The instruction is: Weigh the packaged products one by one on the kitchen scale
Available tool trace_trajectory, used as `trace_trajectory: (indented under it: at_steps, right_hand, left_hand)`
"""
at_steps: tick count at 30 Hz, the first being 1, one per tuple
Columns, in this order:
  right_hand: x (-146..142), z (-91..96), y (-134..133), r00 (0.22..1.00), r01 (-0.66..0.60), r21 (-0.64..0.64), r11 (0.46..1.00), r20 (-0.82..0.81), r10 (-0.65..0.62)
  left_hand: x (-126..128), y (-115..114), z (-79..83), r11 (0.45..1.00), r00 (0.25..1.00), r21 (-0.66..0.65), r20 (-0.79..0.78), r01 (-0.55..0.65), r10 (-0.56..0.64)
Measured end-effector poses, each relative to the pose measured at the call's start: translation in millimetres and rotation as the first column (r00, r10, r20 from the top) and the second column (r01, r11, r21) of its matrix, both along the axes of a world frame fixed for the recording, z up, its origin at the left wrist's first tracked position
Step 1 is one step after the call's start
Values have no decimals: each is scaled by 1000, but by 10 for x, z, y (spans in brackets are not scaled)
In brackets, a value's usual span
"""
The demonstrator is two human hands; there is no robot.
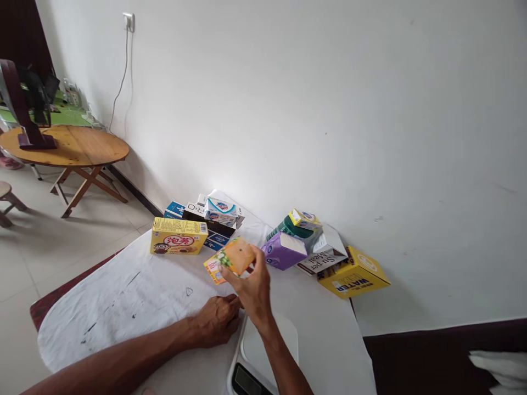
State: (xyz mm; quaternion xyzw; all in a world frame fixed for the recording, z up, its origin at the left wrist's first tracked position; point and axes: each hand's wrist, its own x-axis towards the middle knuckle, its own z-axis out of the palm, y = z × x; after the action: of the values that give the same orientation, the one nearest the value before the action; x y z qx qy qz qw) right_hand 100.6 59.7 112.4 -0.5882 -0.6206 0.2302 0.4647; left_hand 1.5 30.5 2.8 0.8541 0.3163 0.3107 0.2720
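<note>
A small orange and yellow carton [233, 258] is tilted in the air above the table, gripped between the thumb and fingers of my right hand [256, 282]. My left hand [220, 321] rests on the white cloth with its fingers curled in; whatever they may hold is hidden. Just right of it lies a white kitchen scale [269, 343], partly covered by my right forearm. Its dark display [247, 379] faces me, and I cannot read it. Behind my left hand stands a yellow snack box [179, 237].
Blue and white boxes [218, 240] and a soap box [222, 208] are piled behind the snack box. Farther right stand a purple box [285, 251], a green container [288, 227], a "Super Meal" box [323, 260] and a yellow box [354, 277], close to the wall [329, 109].
</note>
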Motion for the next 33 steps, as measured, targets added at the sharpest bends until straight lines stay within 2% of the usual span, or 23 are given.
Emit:
trace_trajectory:
  at_steps: [4,7,9,12,15,19,25,31,33]
  right_hand:
    - [383,377,-427,998,35,50,998,58,-38]
    - [655,499,-755,988,55,-11,998,143,-53]
    - [793,448,-938,978,90,-63,994,196,-76]
    - [931,262,-1120,963,145,-112,983,244,-115]
    - [990,103,-1198,952,197,-118,973,259,-161]
    - [993,48,-1227,945,241,-106,965,252,-209]
    - [977,31,-1306,964,259,-201,945,119,-239]
    - [958,-184,-1380,955,281,-266,922,-17,-296]
    - [985,-214,-1374,961,259,-251,933,-32,-276]
  left_hand:
    - [-25,-2,21,999,1000,-37,16,7,-6]
    - [-38,2,30,998,999,-60,24,25,-24]
    - [-43,4,42,997,999,-70,29,36,-34]
    - [-50,-2,66,997,999,-76,33,29,-27]
    - [-53,-12,86,997,999,-79,30,13,-11]
    - [-49,-13,94,997,1000,-82,29,4,-2]
    - [-47,-9,93,997,999,-74,36,2,1]
    - [-54,-22,118,997,1000,-71,29,-1,3]
    - [-49,-22,129,997,1000,-81,18,0,2]
